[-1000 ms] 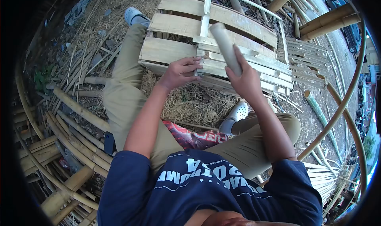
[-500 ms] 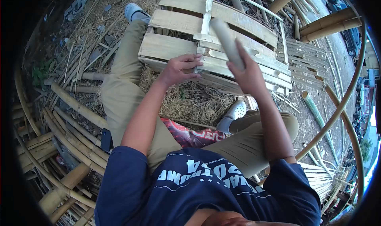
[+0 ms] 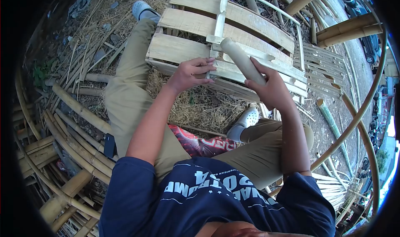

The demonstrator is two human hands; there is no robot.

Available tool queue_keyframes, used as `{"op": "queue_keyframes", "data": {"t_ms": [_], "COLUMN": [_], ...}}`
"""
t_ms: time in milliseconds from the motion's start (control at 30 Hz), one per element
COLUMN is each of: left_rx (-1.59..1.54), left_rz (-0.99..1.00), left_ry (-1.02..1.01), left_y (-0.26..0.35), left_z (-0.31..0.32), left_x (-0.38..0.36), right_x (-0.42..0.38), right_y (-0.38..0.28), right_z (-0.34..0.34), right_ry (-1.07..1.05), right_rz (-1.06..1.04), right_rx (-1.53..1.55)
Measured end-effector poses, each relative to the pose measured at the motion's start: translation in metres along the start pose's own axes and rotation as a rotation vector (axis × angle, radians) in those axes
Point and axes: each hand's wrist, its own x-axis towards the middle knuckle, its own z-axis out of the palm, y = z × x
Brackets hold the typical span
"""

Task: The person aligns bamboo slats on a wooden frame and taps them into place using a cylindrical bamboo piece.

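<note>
A slatted wooden crate [image 3: 183,47] lies between my legs, with pale slats spaced apart and narrow bamboo strips [image 3: 220,20] across it. My left hand [image 3: 192,74] is at the crate's near edge, fingers and thumb curled in a pinch around a small, thin piece that I cannot make out. In my right hand [image 3: 271,85] is a thick, pale, round wooden stick [image 3: 241,60], gripped at its lower end. The stick slants up to the left, its far end over the crate's slats, close to the crosspiece above my left fingers.
Bamboo poles [image 3: 79,108] are stacked at the left, with a dark phone [image 3: 110,145] on them. Straw [image 3: 196,110] covers the ground by the crate. A slatted panel [image 3: 323,66] lies to the right, near a greenish bamboo pole [image 3: 333,122]. Curved bamboo [image 3: 354,116] rises at far right.
My right hand has moved slightly right and down, and the stick's far end has come lower, nearer the crate's strips. The left hand stays at the crate's edge.
</note>
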Motion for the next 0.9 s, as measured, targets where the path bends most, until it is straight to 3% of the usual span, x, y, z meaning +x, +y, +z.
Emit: {"op": "queue_keyframes", "data": {"t_ms": [167, 467, 567, 667, 767, 900], "left_rx": [0.017, 0.128, 0.196, 0.293, 0.466, 0.412], "left_rz": [0.001, 0.114, 0.22, 0.025, -0.013, -0.078], "left_ry": [-0.008, -0.015, 0.14, 0.355, 0.249, 0.2], "left_y": [0.001, -0.008, -0.011, 0.017, 0.011, 0.006], "left_z": [0.0, -0.009, 0.001, 0.006, 0.009, 0.011], "left_x": [0.0, 0.016, 0.028, 0.04, 0.038, 0.036], "right_x": [-0.004, 0.012, 0.013, 0.016, 0.014, 0.017], "right_y": [-0.019, 0.003, 0.004, 0.01, -0.008, -0.01], "right_z": [-0.001, 0.01, 0.01, 0.01, 0.0, -0.002], "right_ry": [-0.061, 0.012, 0.015, 0.018, -0.104, -0.098], "right_rz": [0.094, -0.092, -0.109, -0.128, 0.098, 0.133], "right_rx": [0.009, 0.018, 0.023, 0.056, 0.156, 0.308]}}
